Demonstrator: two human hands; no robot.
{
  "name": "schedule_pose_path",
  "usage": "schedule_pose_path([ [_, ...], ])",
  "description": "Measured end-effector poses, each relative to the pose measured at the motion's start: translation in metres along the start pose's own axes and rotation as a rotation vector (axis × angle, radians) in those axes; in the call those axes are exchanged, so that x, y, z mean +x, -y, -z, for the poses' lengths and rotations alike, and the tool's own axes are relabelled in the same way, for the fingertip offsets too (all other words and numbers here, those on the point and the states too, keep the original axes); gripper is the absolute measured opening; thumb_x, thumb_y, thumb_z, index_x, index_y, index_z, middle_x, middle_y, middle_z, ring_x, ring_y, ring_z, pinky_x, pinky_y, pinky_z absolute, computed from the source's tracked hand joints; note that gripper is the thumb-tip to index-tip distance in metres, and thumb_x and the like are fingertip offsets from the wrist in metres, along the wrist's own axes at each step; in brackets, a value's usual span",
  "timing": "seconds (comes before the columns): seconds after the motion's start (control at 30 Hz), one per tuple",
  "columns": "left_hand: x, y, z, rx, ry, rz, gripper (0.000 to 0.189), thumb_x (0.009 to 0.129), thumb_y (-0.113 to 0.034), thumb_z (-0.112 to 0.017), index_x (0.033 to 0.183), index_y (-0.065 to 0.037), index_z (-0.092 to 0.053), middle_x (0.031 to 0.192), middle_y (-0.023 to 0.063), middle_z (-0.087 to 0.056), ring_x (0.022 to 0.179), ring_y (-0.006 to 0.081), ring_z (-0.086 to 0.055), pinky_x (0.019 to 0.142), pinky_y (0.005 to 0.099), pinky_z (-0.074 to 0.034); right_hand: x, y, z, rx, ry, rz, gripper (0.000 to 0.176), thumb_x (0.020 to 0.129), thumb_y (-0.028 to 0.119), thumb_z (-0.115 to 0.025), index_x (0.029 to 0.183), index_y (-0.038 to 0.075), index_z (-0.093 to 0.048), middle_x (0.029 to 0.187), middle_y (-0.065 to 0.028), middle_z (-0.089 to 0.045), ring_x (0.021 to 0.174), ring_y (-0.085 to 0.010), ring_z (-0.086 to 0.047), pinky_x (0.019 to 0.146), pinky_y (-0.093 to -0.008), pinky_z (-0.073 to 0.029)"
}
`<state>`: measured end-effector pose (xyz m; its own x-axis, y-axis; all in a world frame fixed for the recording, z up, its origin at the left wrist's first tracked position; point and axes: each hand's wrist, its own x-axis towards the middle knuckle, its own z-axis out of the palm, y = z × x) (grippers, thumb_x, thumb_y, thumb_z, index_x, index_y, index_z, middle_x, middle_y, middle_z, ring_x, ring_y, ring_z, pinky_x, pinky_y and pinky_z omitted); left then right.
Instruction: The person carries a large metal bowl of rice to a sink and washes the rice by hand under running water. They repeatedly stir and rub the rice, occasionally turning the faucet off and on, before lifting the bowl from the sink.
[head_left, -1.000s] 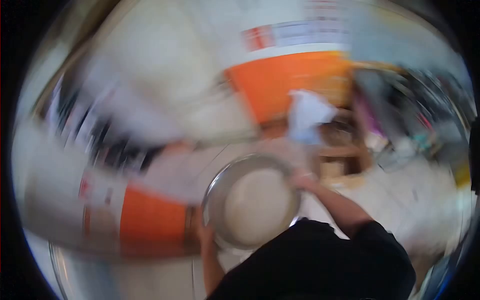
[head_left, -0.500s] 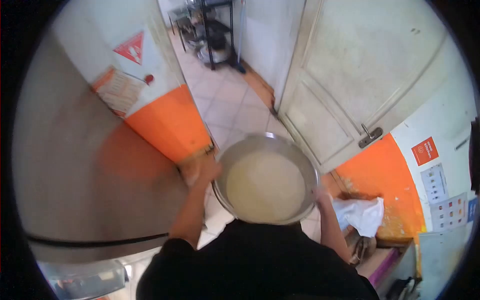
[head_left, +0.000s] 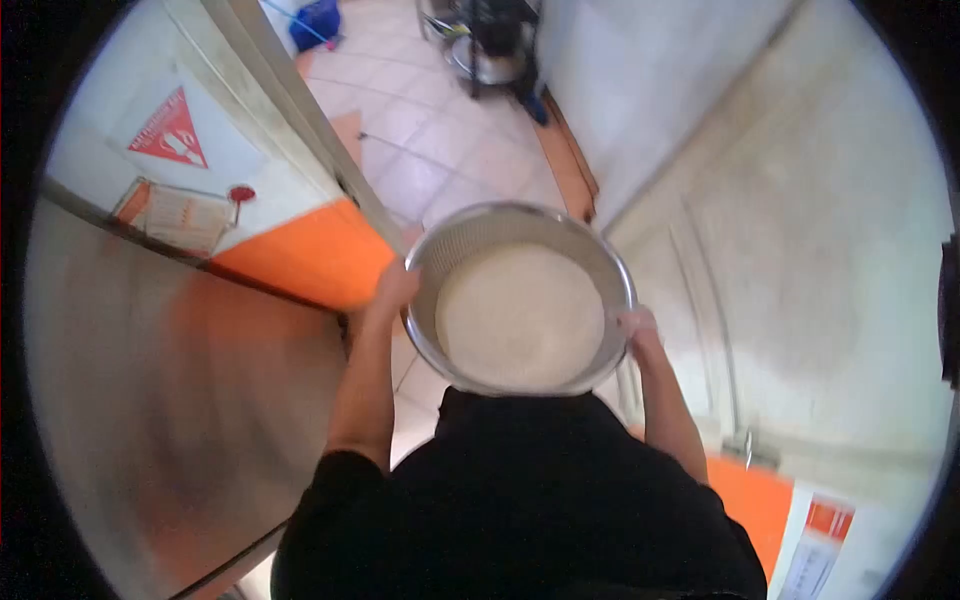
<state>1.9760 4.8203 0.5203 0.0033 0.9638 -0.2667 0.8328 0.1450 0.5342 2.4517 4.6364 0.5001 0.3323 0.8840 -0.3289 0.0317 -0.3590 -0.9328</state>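
Since the view swung half a second ago, we note the steel colander [head_left: 520, 300] of white grain held chest-high, facing the tiled floor [head_left: 440, 150] ahead. Left hand [head_left: 393, 285] and right hand [head_left: 637, 325] each keep a grip clamped on opposite sides of its rim; the carry is unbroken.

The person wears a plain black shirt [head_left: 520, 500] with short sleeves [head_left: 335, 480]. The shirt is wide and dark across the near side. Both arms [head_left: 362, 385] are bare from the sleeves to the left hand [head_left: 395, 287] and right hand [head_left: 637, 326].
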Motion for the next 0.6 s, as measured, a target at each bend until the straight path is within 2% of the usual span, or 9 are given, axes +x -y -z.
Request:
schedule_pose_path([
  [0.07, 0.034, -0.025, 0.008, -0.039, -0.107, 0.053, 0.047, 0.092, -0.032, -0.062, 0.119, 0.006, -0.063, 0.113, 0.0313, -0.067, 0.109, 0.0463, -0.065, 0.095, 0.0509, -0.051, 0.065, 0.069, -0.011, -0.544, -0.075, -0.110, 0.012, 0.082, 0.014, -0.067, 0.083, 0.002, -0.066, 0.072, -0.0008, -0.058, 0.068, -0.0140, -0.054, 0.060, -0.0349, -0.045],
  [0.17, 0.066, -0.046, 0.011, -0.139, -0.104, 0.226, 0.047, 0.092, -0.030, -0.060, 0.125, 0.002, -0.062, 0.116, 0.0295, -0.067, 0.111, 0.0459, -0.065, 0.095, 0.0506, -0.051, 0.168, 0.095, -0.005, -0.228, 0.170, -0.039, 0.012, 0.083, 0.015, -0.067, 0.080, 0.003, -0.066, 0.071, -0.0015, -0.057, 0.067, -0.0138, -0.054, 0.060, -0.0352, -0.045],
  [0.27, 0.127, -0.059, 0.001, -0.248, -0.188, 0.206, 0.045, 0.090, -0.027, -0.058, 0.127, -0.004, -0.063, 0.117, 0.0301, -0.067, 0.111, 0.0460, -0.064, 0.096, 0.0502, -0.050, 0.278, 0.081, 0.006, -0.578, 0.143, -0.009, 0.015, 0.081, 0.016, -0.073, 0.083, 0.002, -0.067, 0.074, -0.0022, -0.059, 0.070, -0.0160, -0.056, 0.063, -0.0360, -0.047],
  [0.37, 0.180, -0.076, 0.016, -0.329, -0.109, 0.293, 0.048, 0.088, -0.027, -0.059, 0.129, -0.002, -0.062, 0.116, 0.0307, -0.067, 0.111, 0.0453, -0.064, 0.097, 0.0500, -0.050, 0.365, 0.066, -0.007, -0.438, 0.129, 0.037, 0.013, 0.081, 0.013, -0.071, 0.089, 0.004, -0.065, 0.079, -0.0041, -0.060, 0.075, -0.0183, -0.058, 0.067, -0.0374, -0.049],
  [0.47, 0.291, -0.043, -0.009, -0.304, -0.044, 0.387, 0.049, 0.086, -0.026, -0.060, 0.125, 0.002, -0.063, 0.116, 0.0318, -0.067, 0.112, 0.0450, -0.065, 0.096, 0.0494, -0.051, 0.397, 0.150, -0.058, -0.127, 0.331, -0.025, 0.008, 0.078, 0.008, -0.060, 0.070, 0.007, -0.061, 0.072, -0.0026, -0.058, 0.070, -0.0155, -0.055, 0.062, -0.0295, -0.044],
  [0.5, 0.328, -0.060, 0.003, -0.321, -0.056, 0.352, 0.049, 0.086, -0.026, -0.060, 0.125, 0.002, -0.063, 0.116, 0.0318, -0.067, 0.112, 0.0450, -0.065, 0.096, 0.0494, -0.051, 0.431, 0.142, -0.058, -0.072, 0.246, -0.073, 0.012, 0.077, 0.008, -0.058, 0.065, 0.008, -0.060, 0.069, -0.0026, -0.056, 0.068, -0.0141, -0.054, 0.058, -0.0294, -0.040],
  [0.53, 0.351, -0.080, 0.024, -0.297, -0.066, 0.332, 0.048, 0.085, -0.025, -0.059, 0.122, 0.004, -0.063, 0.116, 0.0325, -0.067, 0.111, 0.0453, -0.065, 0.096, 0.0492, -0.051, 0.531, 0.047, -0.038, -0.651, 0.080, -0.162, 0.023, 0.078, 0.018, -0.071, 0.088, -0.003, -0.069, 0.083, -0.0110, -0.068, 0.078, -0.0241, -0.063, 0.068, -0.0424, -0.050],
  [0.57, 0.367, -0.094, 0.037, -0.265, -0.064, 0.331, 0.047, 0.085, -0.025, -0.058, 0.119, 0.006, -0.063, 0.115, 0.0332, -0.066, 0.110, 0.0455, -0.065, 0.095, 0.0490, -0.051, 0.505, 0.136, -0.071, -0.757, 0.051, -0.106, 0.012, 0.078, 0.015, -0.066, 0.071, 0.006, -0.065, 0.071, -0.0049, -0.060, 0.066, -0.0218, -0.057, 0.057, -0.0382, -0.044],
  [0.6, 0.392, -0.115, 0.048, -0.273, -0.060, 0.316, 0.044, 0.085, -0.023, -0.057, 0.116, 0.008, -0.062, 0.113, 0.0345, -0.066, 0.108, 0.0461, -0.066, 0.094, 0.0486, -0.052, 0.528, 0.136, -0.062, -0.615, 0.042, -0.131, 0.013, 0.079, 0.016, -0.066, 0.073, 0.004, -0.067, 0.072, -0.0062, -0.062, 0.068, -0.0232, -0.059, 0.058, -0.0398, -0.046],
])
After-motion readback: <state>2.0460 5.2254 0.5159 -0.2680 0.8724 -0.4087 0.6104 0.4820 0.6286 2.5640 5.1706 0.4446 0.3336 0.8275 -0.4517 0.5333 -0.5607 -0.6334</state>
